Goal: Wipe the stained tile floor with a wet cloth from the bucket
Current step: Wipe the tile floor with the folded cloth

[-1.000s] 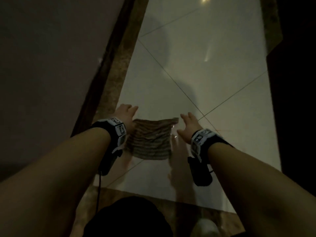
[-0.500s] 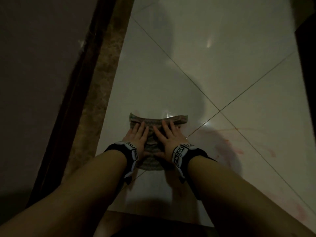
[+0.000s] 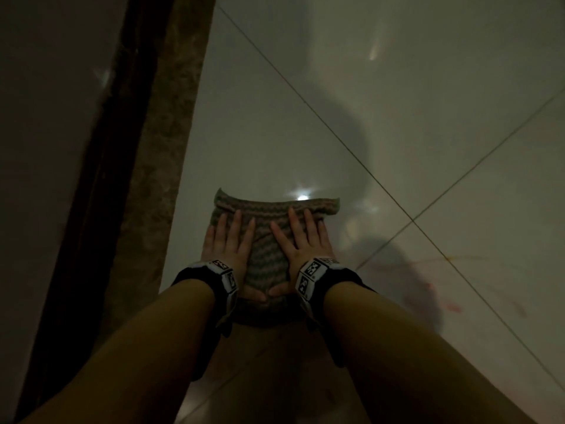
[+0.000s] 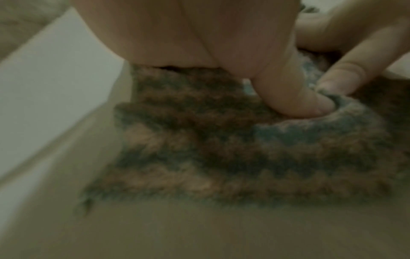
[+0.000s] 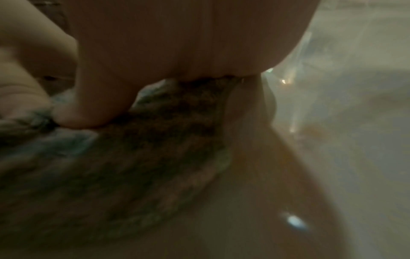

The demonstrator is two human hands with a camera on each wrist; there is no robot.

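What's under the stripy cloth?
The cloth lies flat on the pale tile floor, with the left hand and right hand pressing on top. Any stain beneath is covered; reddish marks show to its right.

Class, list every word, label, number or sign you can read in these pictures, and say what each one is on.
No readable words, brands or numbers in any view.
Left wristband: black-and-white square marker patterns, not text.
Right wristband: the same kind of marker patterns, not text.
Cloth: zigzag stripes only, no label in view.
Tiles: only grout lines and faint reddish stains.
Both wrist views are too blurred to show any text.
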